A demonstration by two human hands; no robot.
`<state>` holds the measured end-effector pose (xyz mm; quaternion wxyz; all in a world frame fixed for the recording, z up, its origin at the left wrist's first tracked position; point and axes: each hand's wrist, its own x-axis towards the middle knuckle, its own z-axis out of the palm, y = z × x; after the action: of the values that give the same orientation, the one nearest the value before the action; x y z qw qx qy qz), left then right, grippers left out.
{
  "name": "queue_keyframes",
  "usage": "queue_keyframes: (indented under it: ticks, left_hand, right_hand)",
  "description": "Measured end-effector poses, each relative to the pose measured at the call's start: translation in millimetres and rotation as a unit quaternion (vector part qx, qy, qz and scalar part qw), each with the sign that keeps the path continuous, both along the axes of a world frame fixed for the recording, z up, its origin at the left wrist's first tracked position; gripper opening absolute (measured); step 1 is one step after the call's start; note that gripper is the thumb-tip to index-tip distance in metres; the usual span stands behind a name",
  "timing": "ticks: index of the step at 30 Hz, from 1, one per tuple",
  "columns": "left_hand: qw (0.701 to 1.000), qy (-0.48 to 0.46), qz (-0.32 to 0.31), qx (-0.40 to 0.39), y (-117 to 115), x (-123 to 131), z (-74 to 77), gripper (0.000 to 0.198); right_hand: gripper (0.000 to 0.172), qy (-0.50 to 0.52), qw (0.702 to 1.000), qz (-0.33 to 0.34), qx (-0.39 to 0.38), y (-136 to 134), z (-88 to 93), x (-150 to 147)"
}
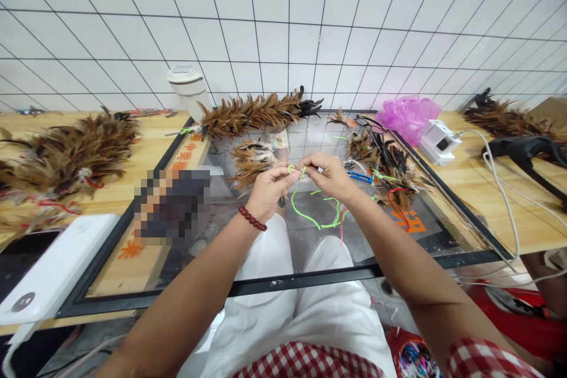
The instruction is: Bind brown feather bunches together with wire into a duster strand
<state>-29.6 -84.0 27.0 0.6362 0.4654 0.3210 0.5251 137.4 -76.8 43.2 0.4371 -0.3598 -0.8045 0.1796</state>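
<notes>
Head view: left hand (268, 189) and right hand (328, 175) meet mid-table, fingertips of both pinching thin neon-green cord (296, 169). The cord's tail drops onto glass tabletop with black frame (283, 283). Blue-handled scissors (359, 177) lie just right of the right hand. Long brown feather bundle (252, 112) lies along the far edge. Bare glass runs from the hands toward the near frame.

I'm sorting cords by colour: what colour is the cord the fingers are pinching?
Bright green; the cord shows best in the head view.
</notes>
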Motion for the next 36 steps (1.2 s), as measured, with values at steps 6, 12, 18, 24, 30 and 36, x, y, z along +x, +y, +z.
queue_keyframes:
  ticks: [6, 12, 18, 24, 30, 36]
  left_hand:
    - [0.995, 0.064, -0.056, 0.055, 0, -3, 0.2, 0.023]
    - [0.983, 0.165, -0.022, 0.079, 1, 0, -3.2, 0.028]
    - [0.940, 0.292, -0.043, 0.173, 0, 3, -9.2, 0.027]
    - [0.924, 0.325, -0.071, 0.192, -3, 4, -11.6, 0.035]
    - [0.928, 0.310, -0.017, 0.207, -1, 4, -9.5, 0.028]
    - [0.919, 0.333, 0.057, 0.202, 0, 2, -3.0, 0.026]
  right_hand:
    - [0.013, 0.021, 0.999, 0.008, -0.032, 5, 4.6, 13]
    - [0.011, 0.017, 0.999, -0.001, -0.037, 1, 10.1, 15]
    - [0.016, -0.032, 0.997, 0.053, 0.042, -2, 8.8, 9]
    - [0.016, -0.009, 0.997, 0.068, 0.029, -2, 4.7, 4]
    - [0.020, 0.081, 0.994, -0.032, -0.071, 6, -0.7, 6]
    - [0.023, 0.028, 0.972, 0.032, -0.230, 5, 0.6, 8]
